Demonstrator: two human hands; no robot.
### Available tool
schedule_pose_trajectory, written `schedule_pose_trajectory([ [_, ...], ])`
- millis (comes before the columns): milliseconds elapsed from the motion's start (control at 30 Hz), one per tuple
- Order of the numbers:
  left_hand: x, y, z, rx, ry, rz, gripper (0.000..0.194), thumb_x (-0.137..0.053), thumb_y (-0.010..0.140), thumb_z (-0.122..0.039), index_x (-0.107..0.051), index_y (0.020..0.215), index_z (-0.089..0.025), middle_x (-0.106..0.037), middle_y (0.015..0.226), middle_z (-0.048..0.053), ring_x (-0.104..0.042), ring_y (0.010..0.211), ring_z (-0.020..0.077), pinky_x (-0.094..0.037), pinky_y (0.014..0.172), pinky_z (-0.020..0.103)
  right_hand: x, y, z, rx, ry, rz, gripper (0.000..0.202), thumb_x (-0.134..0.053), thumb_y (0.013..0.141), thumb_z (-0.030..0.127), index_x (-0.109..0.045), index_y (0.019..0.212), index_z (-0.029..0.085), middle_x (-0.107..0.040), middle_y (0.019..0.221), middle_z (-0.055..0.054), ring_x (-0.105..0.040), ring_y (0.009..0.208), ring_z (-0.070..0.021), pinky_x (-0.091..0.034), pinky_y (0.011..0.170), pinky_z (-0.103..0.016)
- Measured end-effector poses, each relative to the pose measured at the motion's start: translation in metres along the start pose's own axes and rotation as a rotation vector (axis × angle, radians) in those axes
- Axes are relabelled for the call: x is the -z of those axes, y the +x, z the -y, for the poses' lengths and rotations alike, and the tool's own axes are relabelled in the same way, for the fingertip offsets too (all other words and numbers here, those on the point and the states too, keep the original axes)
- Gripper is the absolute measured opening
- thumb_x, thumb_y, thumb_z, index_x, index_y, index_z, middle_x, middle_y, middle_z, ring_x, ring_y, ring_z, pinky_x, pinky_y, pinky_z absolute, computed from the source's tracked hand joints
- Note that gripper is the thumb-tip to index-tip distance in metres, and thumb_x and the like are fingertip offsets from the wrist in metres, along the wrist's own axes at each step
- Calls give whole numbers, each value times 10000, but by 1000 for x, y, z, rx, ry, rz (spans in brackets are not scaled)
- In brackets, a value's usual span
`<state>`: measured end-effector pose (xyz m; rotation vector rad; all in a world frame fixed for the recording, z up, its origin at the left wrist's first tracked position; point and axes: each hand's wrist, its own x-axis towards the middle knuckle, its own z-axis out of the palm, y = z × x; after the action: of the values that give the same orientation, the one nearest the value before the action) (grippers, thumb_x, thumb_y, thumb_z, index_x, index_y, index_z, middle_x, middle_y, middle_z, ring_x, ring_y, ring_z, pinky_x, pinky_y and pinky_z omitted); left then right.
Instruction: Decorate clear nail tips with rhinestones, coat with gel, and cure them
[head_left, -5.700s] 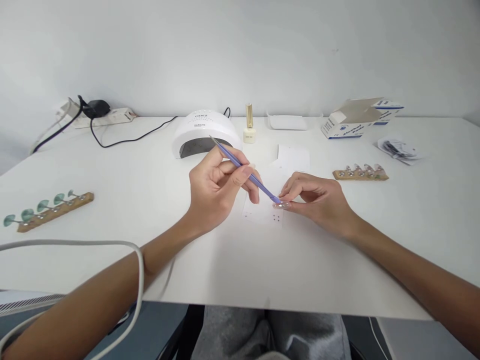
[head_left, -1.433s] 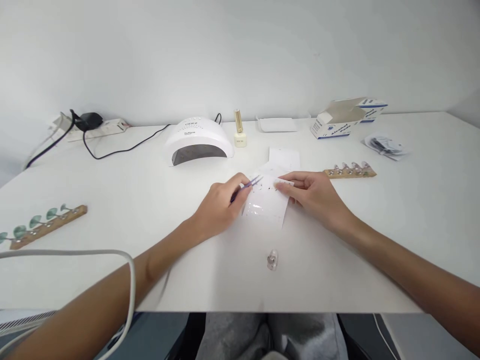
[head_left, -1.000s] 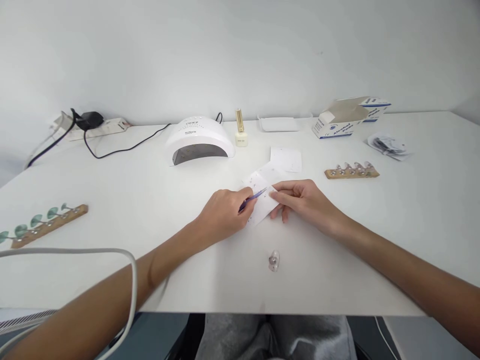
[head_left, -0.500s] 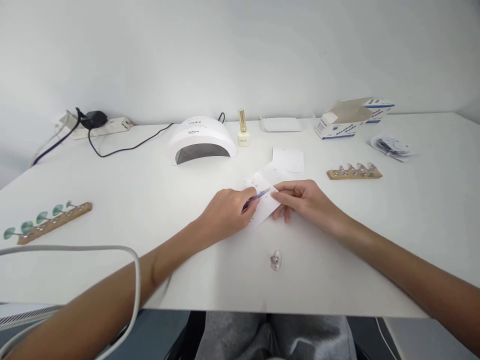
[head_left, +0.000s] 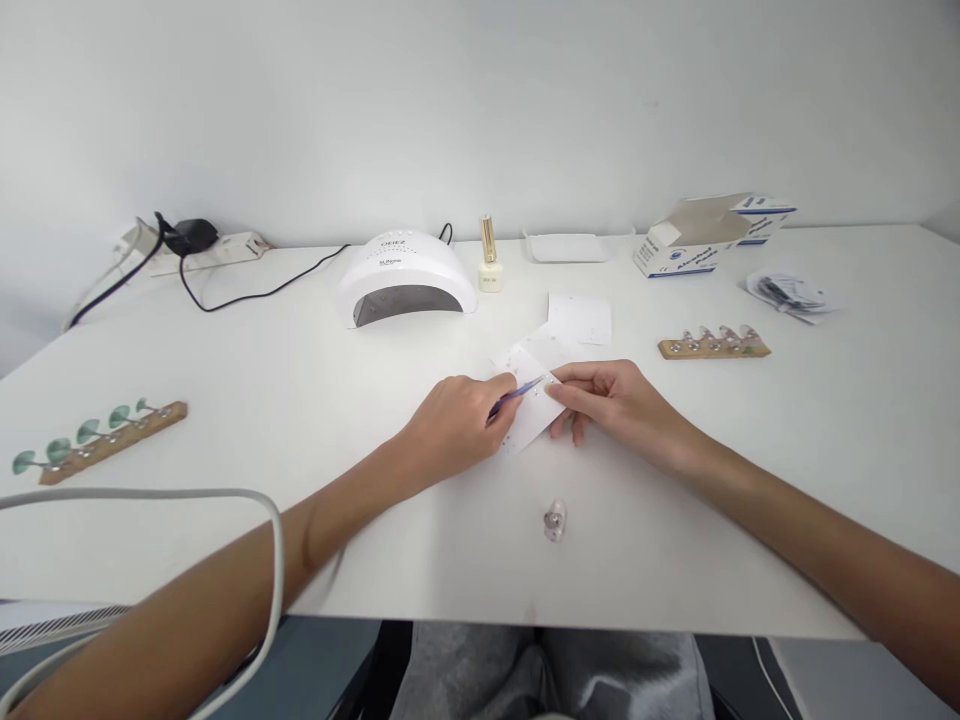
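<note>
My left hand [head_left: 469, 415] is closed around a pair of blue tweezers [head_left: 517, 394], whose thin tip points right. That tip is at a white sheet [head_left: 529, 425] dotted with tiny shiny pieces, near my right thumb. My right hand [head_left: 600, 395] pinches the sheet's right edge between thumb and fingers. Whether the tip grips a piece is too small to tell. Below the hands a clear pinkish nail tip [head_left: 556, 521] lies on the table with a round metallic piece on it. More white sheets [head_left: 579, 319] lie just behind.
A white nail lamp [head_left: 409, 270], a polish bottle [head_left: 489, 262] and a white tray [head_left: 565, 248] stand along the back. An alcohol pads box [head_left: 686, 250] and a wooden nail stand [head_left: 712, 348] are at right. Another stand [head_left: 112, 443] with green nails sits left. A white cable [head_left: 276, 560] crosses my left arm.
The whole view has shifted very slightly. Both hands keep nearly the same pose, with the tweezers' tip still at the sheet by my right thumb.
</note>
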<state>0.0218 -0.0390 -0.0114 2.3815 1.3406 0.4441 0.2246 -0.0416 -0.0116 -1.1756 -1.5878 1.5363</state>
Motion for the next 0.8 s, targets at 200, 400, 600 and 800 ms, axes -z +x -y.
schedule_pose_trajectory([
  [200, 0, 1, 0, 0, -1, -5, 218, -413, 872, -283, -468, 689, -177, -359, 509, -45, -274, 457, 74, -245, 487, 237, 0, -1, 2, -5, 10, -1, 231, -568, 865, 301, -719, 996, 187, -697, 748, -35, -648, 645, -143, -501, 523, -243],
  [400, -1, 1, 2, 1, 6, 4, 215, -408, 873, -287, -465, 698, -177, -360, 520, -46, -266, 468, 73, -245, 503, 240, -1, 0, 2, 3, -1, 5, 236, -565, 868, 293, -715, 1004, 172, -693, 739, -38, -650, 645, -145, -503, 520, -242],
  [600, 0, 1, 1, 10, 2, 13, 224, -402, 877, -289, -449, 691, -176, -356, 520, -48, -271, 475, 70, -238, 504, 237, -1, 2, 2, 8, -43, 11, 238, -559, 883, 308, -713, 994, 163, -676, 712, -34, -638, 629, -136, -503, 511, -231],
  [800, 0, 2, 1, 4, 1, 7, 232, -398, 886, -305, -438, 696, -179, -359, 532, -49, -269, 486, 69, -243, 516, 235, 0, 1, 2, 25, -45, 27, 238, -545, 894, 310, -714, 998, 177, -664, 716, -23, -617, 629, -124, -502, 508, -221],
])
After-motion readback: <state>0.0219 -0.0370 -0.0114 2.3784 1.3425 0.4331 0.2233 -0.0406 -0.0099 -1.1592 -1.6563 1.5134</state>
